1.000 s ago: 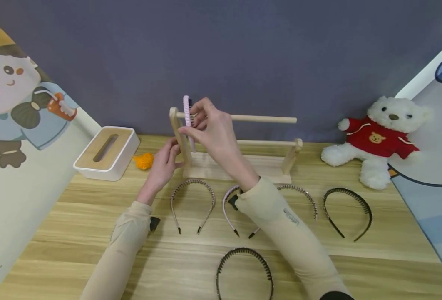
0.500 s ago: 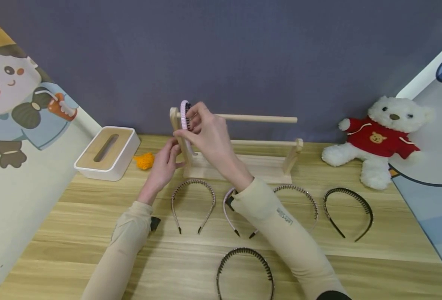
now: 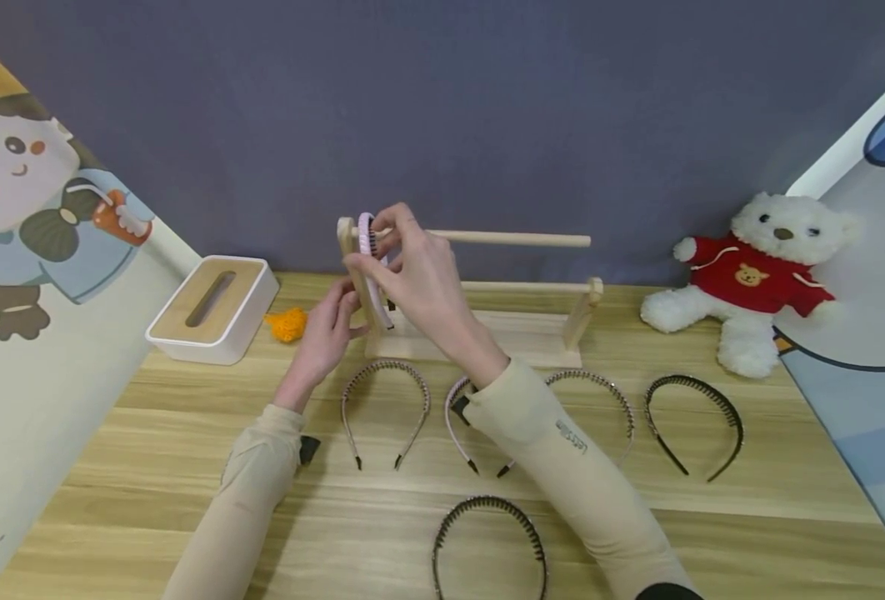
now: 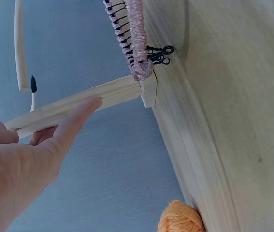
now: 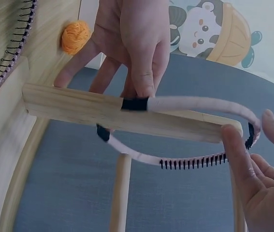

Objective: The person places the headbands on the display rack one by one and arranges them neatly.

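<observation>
In the head view, my right hand (image 3: pixel 429 271) pinches a pink toothed headband (image 3: pixel 367 237) at the left end of the wooden rack's (image 3: pixel 513 239) upper rod. The band hangs beside the left post, its ends pointing down. My left hand (image 3: pixel 326 329) holds that post low on its outer side; the left wrist view shows the post (image 4: pixel 117 91) with one finger stretched along it. Seen from the right wrist, the headband (image 5: pixel 194 103) arches round the post's top, black tips near my left thumb. My right forearm partly covers headbands on the table.
Several more headbands lie in front of the rack, among them a black one (image 3: pixel 729 408) at right and a dark one (image 3: pixel 490 502) nearest me. A tissue box (image 3: pixel 213 308) and orange yarn ball (image 3: pixel 287 324) stand left. A white teddy bear (image 3: pixel 748 275) sits right.
My right hand has brought the pink headband slightly left and down, closer to the left post, so its lower ends now show below the hand. The left hand stays in place.
</observation>
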`<state>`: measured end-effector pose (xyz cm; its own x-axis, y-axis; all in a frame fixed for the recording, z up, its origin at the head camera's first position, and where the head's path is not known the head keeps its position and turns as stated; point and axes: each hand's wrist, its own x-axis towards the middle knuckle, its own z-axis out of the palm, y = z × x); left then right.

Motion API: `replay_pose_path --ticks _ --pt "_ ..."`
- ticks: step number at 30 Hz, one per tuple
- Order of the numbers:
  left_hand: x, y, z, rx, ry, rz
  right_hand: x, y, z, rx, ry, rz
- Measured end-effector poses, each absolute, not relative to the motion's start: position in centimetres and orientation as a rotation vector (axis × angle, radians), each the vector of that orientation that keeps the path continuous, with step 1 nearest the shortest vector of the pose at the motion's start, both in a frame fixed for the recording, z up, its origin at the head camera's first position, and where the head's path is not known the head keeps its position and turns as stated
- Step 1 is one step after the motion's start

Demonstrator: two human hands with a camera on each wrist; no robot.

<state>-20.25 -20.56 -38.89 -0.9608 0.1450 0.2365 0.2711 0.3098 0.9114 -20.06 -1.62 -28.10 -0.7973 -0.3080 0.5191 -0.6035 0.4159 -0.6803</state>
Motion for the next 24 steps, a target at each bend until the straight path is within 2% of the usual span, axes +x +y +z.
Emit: replay_pose_path --ticks 11,24 --pt "-20.3 -20.7 -38.9 -0.366 -2.454 -1.743 -18.9 -0.2 -27.9 0.785 -2.328 1.363" --pt "-20.2 -20.7 -38.8 -0.382 -2.46 -1.739 -15.9 3.0 -29.2 0.792 -2.358 1.385"
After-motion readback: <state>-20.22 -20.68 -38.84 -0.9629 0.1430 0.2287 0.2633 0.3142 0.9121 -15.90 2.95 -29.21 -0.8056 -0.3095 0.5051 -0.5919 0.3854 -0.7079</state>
